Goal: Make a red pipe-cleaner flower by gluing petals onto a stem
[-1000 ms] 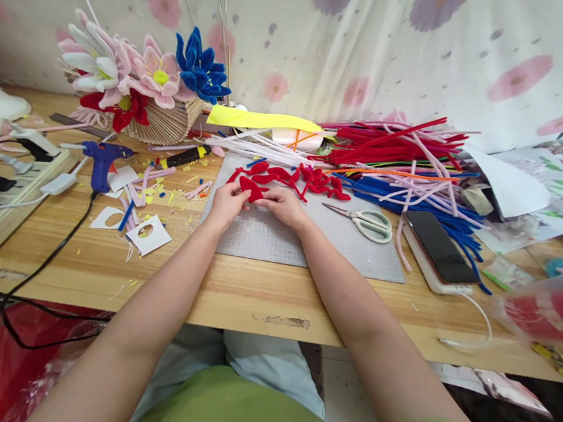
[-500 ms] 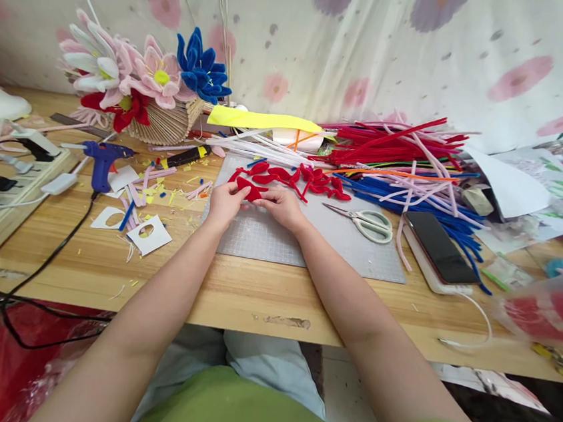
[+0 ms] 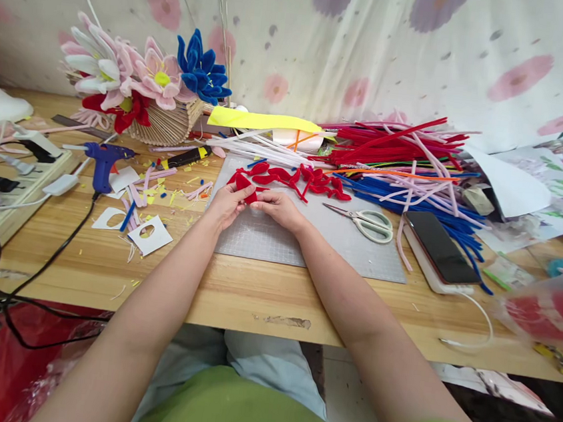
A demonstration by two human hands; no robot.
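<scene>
Between both hands, over the grey cutting mat [image 3: 357, 256], is a fuzzy red pipe-cleaner petal [image 3: 246, 186]. My left hand [image 3: 225, 206] pinches it with thumb and fingers at its left side. At its lower right end, the fingertips of my right hand [image 3: 280, 209] close on it. Just behind the hands lies a row of more red pipe-cleaner petals [image 3: 292, 177], looped and bent. A pair of scissors [image 3: 365, 222] with pale green handles rests on the mat to the right.
Left of the mat are a blue glue gun [image 3: 104, 164], cut white cards [image 3: 151, 236] and yellow scraps. Pipe-cleaner flowers [image 3: 162, 77] stand behind. Bundles of pipe cleaners [image 3: 393, 149] lie at the back right, near a phone [image 3: 441, 248]. A power strip [image 3: 35, 202] sits far left.
My left hand has turned and shifted slightly left and down, tilting the red petal more upright. My right hand has barely moved and keeps its pinch.
</scene>
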